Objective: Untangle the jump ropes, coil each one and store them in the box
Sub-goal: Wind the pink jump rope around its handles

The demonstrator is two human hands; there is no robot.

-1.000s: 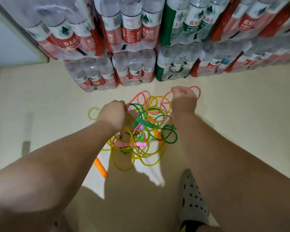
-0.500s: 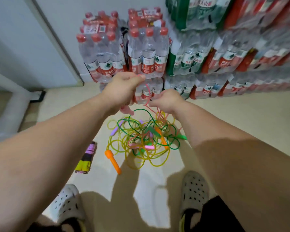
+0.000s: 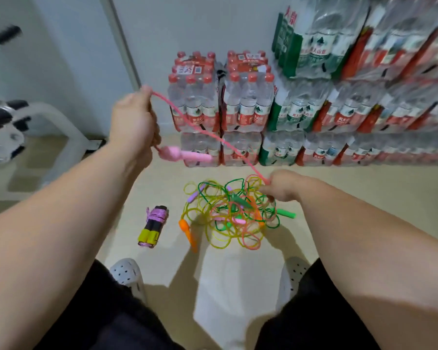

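Now L hand point(image 3: 133, 122) & R hand point(image 3: 285, 186) grip 1 pink rope point(image 3: 223, 141) over 1 tangle point(image 3: 228, 218).

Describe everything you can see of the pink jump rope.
The pink jump rope is a thin, plastic-looking cord, stretched taut, slanting from the raised left hand down to the right hand, both gripping it. Its pink handle hangs below the left hand, roughly level. Past the right hand it joins the tangled pile on the floor.
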